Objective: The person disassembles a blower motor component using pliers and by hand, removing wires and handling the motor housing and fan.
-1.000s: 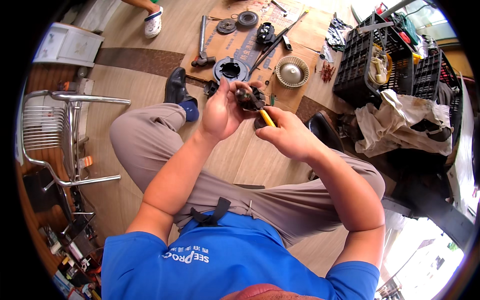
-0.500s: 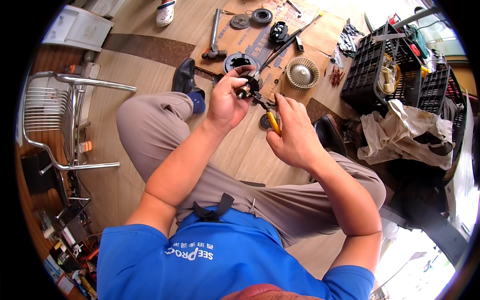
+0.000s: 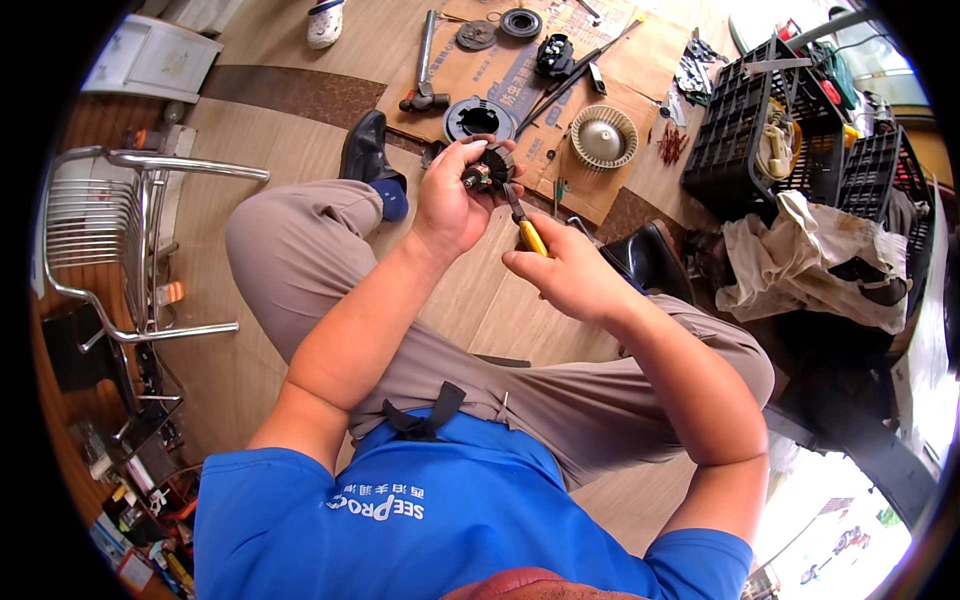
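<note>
Landmark: cardboard sheet (image 3: 560, 150) on the floor.

Left hand (image 3: 450, 205), raised just short of the cardboard's near edge, fingers wrapped round a small motor armature (image 3: 488, 170), shaft end toward the person. Right hand (image 3: 570, 275), nearer the body than the cardboard, fingers closed on the yellow-handled pliers (image 3: 524, 225); tip meets the armature.

Judgement: grip firm, keep the tool in line with the shaft, light force so the tip does not slip into the windings.

On the cardboard: hammer (image 3: 425, 70) at its left edge, black ring housing (image 3: 478, 118), cream blower wheel (image 3: 603, 136). Black crates (image 3: 760, 120) right of it. Nothing blocks the hands.
</note>
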`<state>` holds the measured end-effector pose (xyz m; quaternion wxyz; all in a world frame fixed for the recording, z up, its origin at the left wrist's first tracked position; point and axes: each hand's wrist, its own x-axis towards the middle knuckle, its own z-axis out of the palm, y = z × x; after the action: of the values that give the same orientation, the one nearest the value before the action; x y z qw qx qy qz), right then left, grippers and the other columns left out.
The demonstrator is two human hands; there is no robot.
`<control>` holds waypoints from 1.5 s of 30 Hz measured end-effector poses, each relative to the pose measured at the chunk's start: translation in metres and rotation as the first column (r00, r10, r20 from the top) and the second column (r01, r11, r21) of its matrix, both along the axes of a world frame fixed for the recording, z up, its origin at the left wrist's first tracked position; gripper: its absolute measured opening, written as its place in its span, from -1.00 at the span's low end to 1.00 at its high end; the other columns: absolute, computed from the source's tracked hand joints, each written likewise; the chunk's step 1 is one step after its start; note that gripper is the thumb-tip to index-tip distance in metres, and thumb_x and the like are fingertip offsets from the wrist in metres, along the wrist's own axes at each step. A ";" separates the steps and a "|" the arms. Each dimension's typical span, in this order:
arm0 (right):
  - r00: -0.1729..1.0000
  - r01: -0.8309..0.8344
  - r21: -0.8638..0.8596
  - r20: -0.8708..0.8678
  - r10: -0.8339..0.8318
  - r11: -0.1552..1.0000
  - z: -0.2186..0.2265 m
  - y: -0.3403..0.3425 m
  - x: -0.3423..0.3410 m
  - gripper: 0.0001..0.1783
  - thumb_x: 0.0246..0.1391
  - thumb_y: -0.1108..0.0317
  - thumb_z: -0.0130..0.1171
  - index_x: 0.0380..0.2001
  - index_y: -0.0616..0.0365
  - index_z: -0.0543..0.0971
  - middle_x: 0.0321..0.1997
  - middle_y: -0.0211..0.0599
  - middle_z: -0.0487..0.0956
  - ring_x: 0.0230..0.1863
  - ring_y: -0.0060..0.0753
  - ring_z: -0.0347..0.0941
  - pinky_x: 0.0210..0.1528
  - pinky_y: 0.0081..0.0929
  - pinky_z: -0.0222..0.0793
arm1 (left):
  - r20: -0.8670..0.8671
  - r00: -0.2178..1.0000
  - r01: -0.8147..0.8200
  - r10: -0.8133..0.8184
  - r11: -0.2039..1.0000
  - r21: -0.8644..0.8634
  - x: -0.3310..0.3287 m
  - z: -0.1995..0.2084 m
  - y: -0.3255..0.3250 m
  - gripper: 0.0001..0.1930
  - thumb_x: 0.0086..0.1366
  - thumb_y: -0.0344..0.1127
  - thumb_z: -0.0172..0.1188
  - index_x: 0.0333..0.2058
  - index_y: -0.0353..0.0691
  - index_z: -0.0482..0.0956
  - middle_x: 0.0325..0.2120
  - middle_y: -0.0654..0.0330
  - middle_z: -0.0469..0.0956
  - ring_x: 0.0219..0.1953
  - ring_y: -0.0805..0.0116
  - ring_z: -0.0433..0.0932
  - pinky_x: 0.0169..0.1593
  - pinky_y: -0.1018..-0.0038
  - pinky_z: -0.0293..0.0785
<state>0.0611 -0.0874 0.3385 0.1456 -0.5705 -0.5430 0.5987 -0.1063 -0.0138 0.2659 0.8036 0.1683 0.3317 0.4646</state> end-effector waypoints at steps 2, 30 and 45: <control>0.998 0.047 -0.077 -0.040 -0.050 0.996 0.002 -0.001 0.003 -0.44 -0.04 0.36 0.11 0.08 0.37 0.40 -0.04 0.23 0.52 0.02 0.11 0.46 0.09 -0.14 0.36 | -0.032 0.999 -0.002 0.002 1.000 -0.003 0.000 0.001 0.000 -0.74 0.40 -0.24 -0.10 -0.07 -0.25 0.42 -0.07 0.01 0.54 -0.12 0.08 0.56 -0.12 0.19 0.57; 0.989 -0.096 0.334 0.135 0.053 0.938 -0.018 -0.014 -0.004 -0.18 -0.09 0.66 -0.09 0.32 0.54 -0.03 0.32 0.52 0.06 0.41 0.35 -0.03 0.44 -0.11 -0.04 | -0.167 0.980 -0.071 0.108 0.974 0.214 0.006 0.006 -0.002 -0.75 0.47 -0.26 -0.15 -0.09 -0.32 0.39 -0.07 0.01 0.53 -0.19 0.22 0.61 -0.21 0.30 0.64; 0.970 -0.154 0.371 0.234 0.068 0.916 -0.028 -0.012 -0.012 -0.21 -0.05 0.70 -0.09 0.32 0.46 0.02 0.28 0.45 0.15 0.37 0.30 0.06 0.38 -0.11 0.07 | -0.289 0.934 -0.109 0.212 0.937 0.332 0.006 0.001 -0.007 -0.77 0.47 -0.26 -0.17 -0.07 -0.30 0.31 -0.10 -0.02 0.53 -0.24 0.21 0.61 -0.29 0.37 0.61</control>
<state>0.0493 -0.0991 0.3106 0.1610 -0.5603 -0.6947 0.4214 -0.1005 -0.0209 0.2670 0.6613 0.3378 0.3930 0.5423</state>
